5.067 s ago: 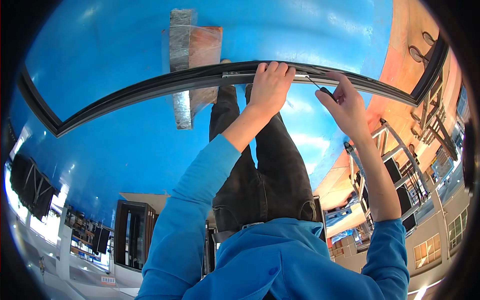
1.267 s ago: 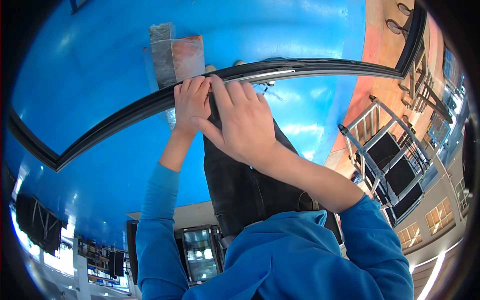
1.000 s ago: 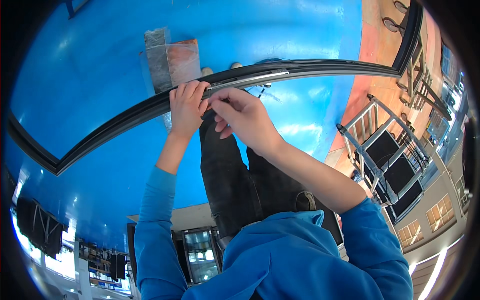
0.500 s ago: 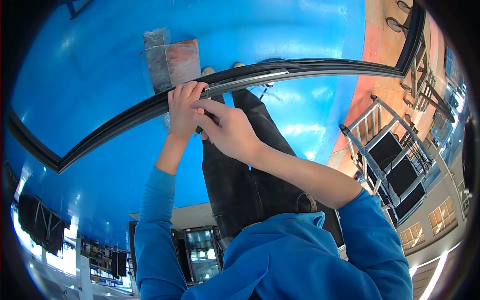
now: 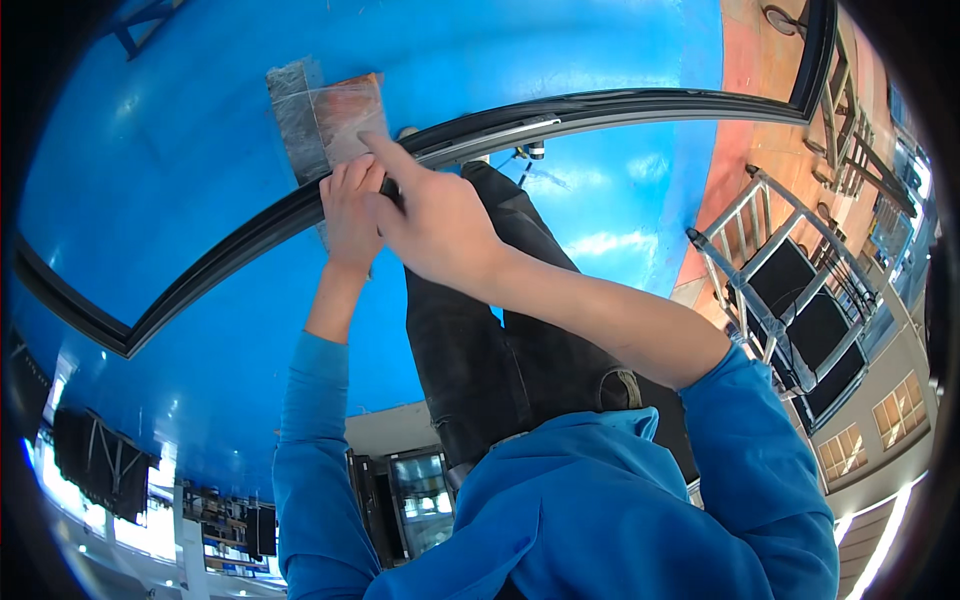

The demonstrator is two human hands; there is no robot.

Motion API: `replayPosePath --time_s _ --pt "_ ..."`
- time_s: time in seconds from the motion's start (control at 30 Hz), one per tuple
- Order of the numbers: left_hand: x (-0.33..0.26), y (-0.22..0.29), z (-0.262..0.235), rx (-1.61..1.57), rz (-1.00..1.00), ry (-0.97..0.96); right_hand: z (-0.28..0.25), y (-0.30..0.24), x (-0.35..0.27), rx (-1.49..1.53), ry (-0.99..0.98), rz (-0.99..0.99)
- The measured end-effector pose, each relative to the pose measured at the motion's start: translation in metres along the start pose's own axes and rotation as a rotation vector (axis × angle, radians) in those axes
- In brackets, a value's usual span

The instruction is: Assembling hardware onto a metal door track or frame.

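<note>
A long black frame (image 5: 230, 250), probably of a window or door, spans the view in front of my legs. A silver metal strip (image 5: 510, 132) runs along its middle bar. My left hand (image 5: 350, 210) wraps over that bar, left of the strip, fingers on the far side. Close against it, my right hand (image 5: 435, 225) reaches across the bar. Its index finger stretches out past the bar, apart from the thumb, which lies by my left hand. The other right fingers are hidden beneath, and the hand is slightly blurred.
Beyond the bar, a plastic-wrapped piece (image 5: 350, 115) lies on the blue floor (image 5: 520, 50). To the right stands a metal-framed cart (image 5: 790, 290) with black panels. Wheeled racks (image 5: 855, 160) are farther right. A small dark device (image 5: 535, 150) shows just below the bar.
My right hand has moved up and left, and its index finger has straightened across the bar. My left hand stays on the frame, which has shifted slightly in view.
</note>
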State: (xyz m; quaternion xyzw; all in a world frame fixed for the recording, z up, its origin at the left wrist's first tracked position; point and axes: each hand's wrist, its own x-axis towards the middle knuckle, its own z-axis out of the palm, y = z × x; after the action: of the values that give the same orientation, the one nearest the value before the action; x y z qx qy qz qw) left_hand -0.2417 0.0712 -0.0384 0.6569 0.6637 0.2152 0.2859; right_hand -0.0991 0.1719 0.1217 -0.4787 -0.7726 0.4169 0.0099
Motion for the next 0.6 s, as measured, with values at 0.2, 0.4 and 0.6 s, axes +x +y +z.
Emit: replayPosePath --time_s 0.2,0.4,0.6 --pt "-0.001 -0.004 0.001 0.186 0.079 -0.031 0.001 0.013 0.004 -0.239 0.202 -0.284" --pt "-0.012 -0.012 0.013 -0.158 -0.105 0.007 0.012 -0.001 0.004 -0.517 0.18 -0.36" --pt "0.005 0.012 -0.005 0.14 0.006 -0.077 0.01 0.006 -0.003 0.006 -0.256 0.106"
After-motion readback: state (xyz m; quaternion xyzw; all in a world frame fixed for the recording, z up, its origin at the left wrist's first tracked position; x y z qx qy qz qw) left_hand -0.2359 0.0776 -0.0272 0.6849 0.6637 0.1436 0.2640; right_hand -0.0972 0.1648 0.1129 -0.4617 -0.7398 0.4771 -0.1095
